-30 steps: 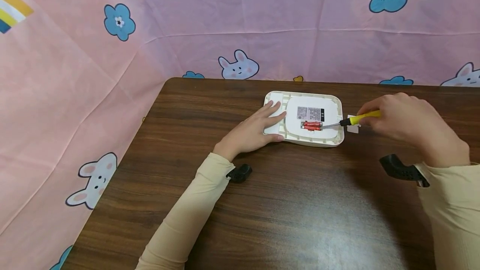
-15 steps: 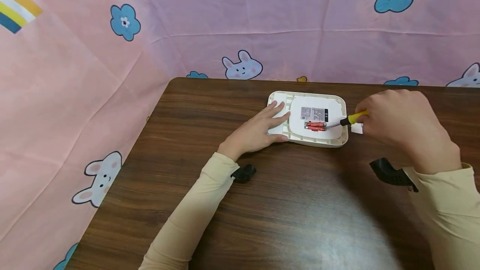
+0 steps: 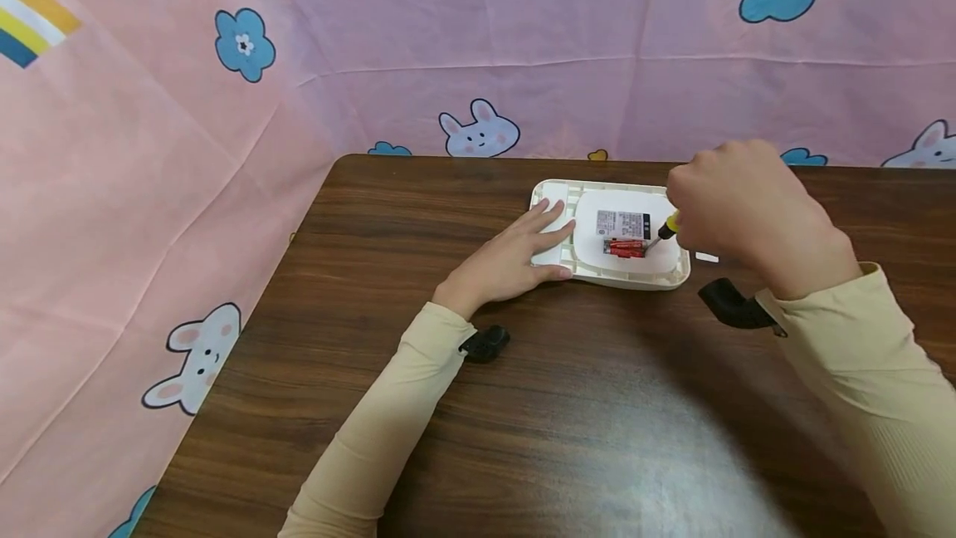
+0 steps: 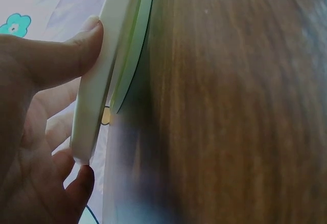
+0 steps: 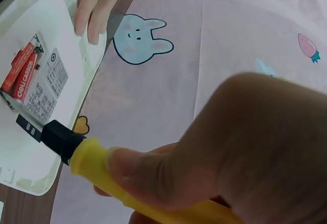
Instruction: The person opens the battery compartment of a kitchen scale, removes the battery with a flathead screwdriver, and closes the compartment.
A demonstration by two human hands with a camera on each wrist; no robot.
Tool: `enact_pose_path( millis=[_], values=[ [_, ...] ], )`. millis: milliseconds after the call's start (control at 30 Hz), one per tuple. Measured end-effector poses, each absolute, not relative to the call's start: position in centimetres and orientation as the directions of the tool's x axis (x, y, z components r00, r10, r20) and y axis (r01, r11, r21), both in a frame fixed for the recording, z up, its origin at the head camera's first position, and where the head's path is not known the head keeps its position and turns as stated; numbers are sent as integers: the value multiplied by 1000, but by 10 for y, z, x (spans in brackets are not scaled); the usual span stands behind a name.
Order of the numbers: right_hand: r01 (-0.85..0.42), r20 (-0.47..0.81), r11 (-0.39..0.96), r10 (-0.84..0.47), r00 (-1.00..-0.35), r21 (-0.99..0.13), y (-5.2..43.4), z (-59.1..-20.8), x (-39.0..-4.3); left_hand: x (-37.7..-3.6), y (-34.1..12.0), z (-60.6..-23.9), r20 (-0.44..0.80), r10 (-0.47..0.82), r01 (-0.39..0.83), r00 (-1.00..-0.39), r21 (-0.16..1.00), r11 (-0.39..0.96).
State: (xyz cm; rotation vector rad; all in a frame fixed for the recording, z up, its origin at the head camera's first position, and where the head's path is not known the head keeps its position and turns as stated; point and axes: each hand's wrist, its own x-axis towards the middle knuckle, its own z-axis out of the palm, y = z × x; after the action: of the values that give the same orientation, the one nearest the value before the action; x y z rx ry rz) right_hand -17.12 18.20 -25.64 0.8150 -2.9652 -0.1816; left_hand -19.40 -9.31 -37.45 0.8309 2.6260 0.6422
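Note:
A white upturned device (image 3: 665,199), seemingly a kitchen scale, lies on the table with a printed label on its underside. Two red batteries (image 3: 626,248), marked "deli CARBON" in the right wrist view, sit side by side in its compartment. My left hand (image 3: 502,264) rests spread over the device's left end, its thumb (image 4: 84,52) against the near edge. My right hand (image 3: 754,210) grips a screwdriver (image 5: 91,157) by its yellow handle. The shaft points down at the right end of the batteries; whether its tip touches them I cannot tell.
A small white piece (image 3: 706,257) lies just right of the device, partly hidden by the right hand in the head view. The dark wooden table (image 3: 582,388) has its left edge and far edge against a pink patterned cloth (image 3: 358,15).
My right hand has moved left and up over the device's right end, and the screwdriver stands steeper, its tip still by the batteries. The left hand stays on the device.

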Motion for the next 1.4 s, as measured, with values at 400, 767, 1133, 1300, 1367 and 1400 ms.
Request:
enact_pose_path(
  millis=[400, 767, 1133, 1300, 1367, 1400],
  values=[
    [-328, -85, 945, -327, -941, -7, 230, -291, -167, -194, -95, -376, -160, 610, 465, -776, 508, 725],
    [-285, 14, 923, -292, -956, -258, 266, -342, -157, -195, -98, -379, -140, 603, 457, -785, 526, 717],
    [-292, 30, 890, -301, -953, -350, 275, -358, -160, -199, -96, -378, -148, 603, 452, -784, 529, 718],
    [-298, 4, 892, -315, -949, -341, 277, -354, -160, -199, -96, -378, -160, 596, 444, -787, 524, 727],
    [-282, -16, 901, -304, -953, -328, 279, -350, -160, -199, -96, -379, -163, 596, 443, -786, 525, 727],
    [-271, -27, 906, -296, -955, -325, 280, -349, -160, -199, -96, -379, -163, 596, 442, -786, 526, 727]
  ],
)
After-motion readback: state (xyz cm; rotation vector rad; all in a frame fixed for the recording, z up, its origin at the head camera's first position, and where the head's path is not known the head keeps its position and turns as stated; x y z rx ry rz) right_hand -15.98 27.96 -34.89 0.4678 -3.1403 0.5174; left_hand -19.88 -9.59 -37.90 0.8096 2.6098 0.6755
